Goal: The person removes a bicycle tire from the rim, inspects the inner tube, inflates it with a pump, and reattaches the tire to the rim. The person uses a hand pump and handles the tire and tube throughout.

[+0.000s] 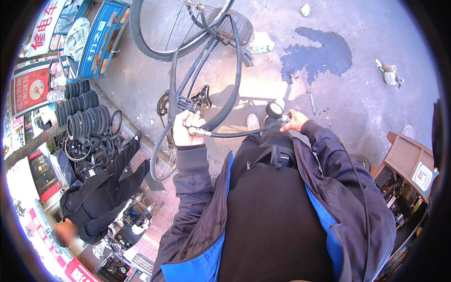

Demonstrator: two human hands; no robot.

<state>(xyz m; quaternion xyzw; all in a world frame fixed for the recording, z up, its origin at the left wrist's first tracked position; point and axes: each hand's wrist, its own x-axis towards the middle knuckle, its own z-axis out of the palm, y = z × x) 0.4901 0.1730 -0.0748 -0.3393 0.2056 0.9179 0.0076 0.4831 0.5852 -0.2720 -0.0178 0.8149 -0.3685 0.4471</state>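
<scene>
Where grey ground (390,37) spreads ahead of the wearer, a bicycle (201,57) fills the upper middle, with a blue cart (96,44) to its left. Nearer on that side are another person (101,202) in dark clothes and a stack of black tyres (87,122). Smaller than these, a black tube (238,70) loops down beside the bicycle to the wearer's left hand (187,128). A short black hose (242,134) bridges the two hands, ending in a metal tip (199,133) on the left and a round gauge (274,110) on the right. The left fingers are curled closed around the tip; the right hand (296,121) pinches the fitting beside the gauge. Should the left grip slacken or the hose be tugged sideways, the tip would probably pull away; the loop might also snag on the nearby pedal (184,102) if drawn back. The tip lies across the left fist, poking out to its right, while the gauge sits just left of the right fingertips. Whether tip and tube are joined is hidden.
</scene>
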